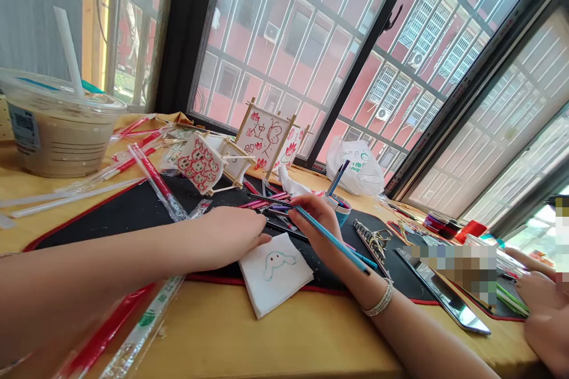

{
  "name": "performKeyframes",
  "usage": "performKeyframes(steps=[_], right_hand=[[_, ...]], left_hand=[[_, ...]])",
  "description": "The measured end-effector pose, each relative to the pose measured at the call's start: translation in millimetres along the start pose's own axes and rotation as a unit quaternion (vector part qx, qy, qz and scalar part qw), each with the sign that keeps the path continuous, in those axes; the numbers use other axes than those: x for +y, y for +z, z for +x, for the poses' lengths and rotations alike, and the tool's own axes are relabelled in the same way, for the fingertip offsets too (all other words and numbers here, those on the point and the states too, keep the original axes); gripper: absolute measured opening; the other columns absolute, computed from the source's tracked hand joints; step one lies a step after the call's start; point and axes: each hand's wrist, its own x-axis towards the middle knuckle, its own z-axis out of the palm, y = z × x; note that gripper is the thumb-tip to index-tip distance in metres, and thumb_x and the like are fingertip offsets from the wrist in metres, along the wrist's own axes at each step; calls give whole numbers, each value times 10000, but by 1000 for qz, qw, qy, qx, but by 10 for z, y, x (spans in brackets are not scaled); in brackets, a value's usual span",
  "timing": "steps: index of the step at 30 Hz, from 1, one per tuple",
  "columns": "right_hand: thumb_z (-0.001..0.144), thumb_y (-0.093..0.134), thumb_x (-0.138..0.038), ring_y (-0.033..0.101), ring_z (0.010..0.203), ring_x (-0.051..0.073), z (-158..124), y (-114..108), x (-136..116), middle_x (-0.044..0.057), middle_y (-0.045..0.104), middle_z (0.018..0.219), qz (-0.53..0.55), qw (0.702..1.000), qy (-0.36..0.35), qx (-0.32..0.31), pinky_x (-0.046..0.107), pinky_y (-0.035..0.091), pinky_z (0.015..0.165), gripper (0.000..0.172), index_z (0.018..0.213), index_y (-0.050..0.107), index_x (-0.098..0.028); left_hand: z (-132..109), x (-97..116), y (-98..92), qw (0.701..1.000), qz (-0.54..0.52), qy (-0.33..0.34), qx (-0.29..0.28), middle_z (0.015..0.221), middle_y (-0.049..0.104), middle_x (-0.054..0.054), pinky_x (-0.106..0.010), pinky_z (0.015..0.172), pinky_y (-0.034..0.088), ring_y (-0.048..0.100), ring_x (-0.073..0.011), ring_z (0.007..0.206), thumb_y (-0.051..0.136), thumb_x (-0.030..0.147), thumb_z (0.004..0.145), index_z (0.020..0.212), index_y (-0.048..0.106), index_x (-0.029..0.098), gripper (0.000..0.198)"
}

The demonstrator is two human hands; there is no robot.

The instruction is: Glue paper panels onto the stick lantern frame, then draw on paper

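Quick look at the setup: my right hand (313, 225) is clenched firmly around a blue colored pencil (333, 243), gripped low, with the shaft running down toward 4 o'clock. My left hand (226, 237) looks relaxed and empty, sitting just beside a white paper napkin (288, 287) at about 12 o'clock. The napkin has a small blue-green doodle on it and hangs over the red edge of a black craft mat (133, 207) onto a wooden table (222, 331). Hard to say from this angle whether those left fingertips (267, 238) actually touch the napkin. Soft paper slides easily, so a light pin from that hand and gentle pencil pressure would work well here. Around 10 o'clock there's a plastic cup of milk tea (57, 139), a cup of pens (341, 213) sits near 1, and a co-worker's hand (540, 308) comes in at 2.
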Motion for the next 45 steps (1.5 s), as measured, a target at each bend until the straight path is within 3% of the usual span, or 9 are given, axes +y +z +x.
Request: performKeyframes(steps=[4,9,12,17,21,24,30,37,45], right_hand=[[765,556,-177,550,734,132,18,-22,16,46,579,909,-125,988,-88,32,278,519,678,284,1037,632,-215],[788,560,-233,580,866,148,33,-42,-35,84,563,1102,-107,988,-114,10,286,537,734,430,1218,550,-237],[811,511,-242,586,735,121,106,-198,-39,47,635,918,-113,989,-97,21,254,520,653,401,1210,541,-220],[802,449,-220,549,587,122,235,-655,-58,8,602,617,-291,956,42,0,235,429,566,203,844,634,-147],[737,512,-166,571,643,134,216,-877,-159,26,655,701,-476,833,165,-231,219,379,553,144,710,653,-163],[688,580,-151,585,640,160,179,-914,-171,34,668,695,-544,753,228,-293,233,377,544,94,689,671,-173],[655,582,-116,605,713,224,169,-888,-48,95,672,796,-583,709,242,-315,271,395,563,146,749,689,-147],[666,577,-210,564,662,157,174,-934,-177,37,655,759,-567,728,226,-311,222,329,498,141,773,659,-169],[784,558,-324,475,463,83,140,-1120,-456,-22,552,505,-240,940,167,-173,203,366,447,197,714,619,-150]], left_hand=[[57,28,-43,983,-177,11,47,782,637,-71,-299,612,420,585,-213,687,246,551,856,790,555,176,490],[142,55,50,888,-458,24,16,646,546,0,-246,445,394,508,-141,512,387,705,692,763,438,196,517],[185,5,81,864,-500,-31,43,509,355,87,-216,353,302,342,-88,354,400,629,730,731,350,224,408],[206,-63,31,918,-379,-86,80,440,323,70,-225,354,185,270,-88,341,404,524,757,664,396,213,325],[207,-62,-4,957,-263,-85,91,462,406,34,-241,442,254,380,-119,433,463,405,698,570,461,194,247],[219,-84,-4,964,-238,-67,95,482,421,27,-248,491,275,406,-132,478,454,414,688,542,488,191,269],[225,-135,12,975,-204,-67,61,540,506,-10,-276,544,310,504,-181,552,375,452,721,579,594,189,370],[258,-161,3,976,-188,-68,81,660,611,-31,-279,610,356,580,-214,677,377,443,741,649,645,191,379],[227,-156,62,948,-291,-16,128,482,545,-17,-260,523,365,500,-159,472,334,550,815,682,644,169,509]])
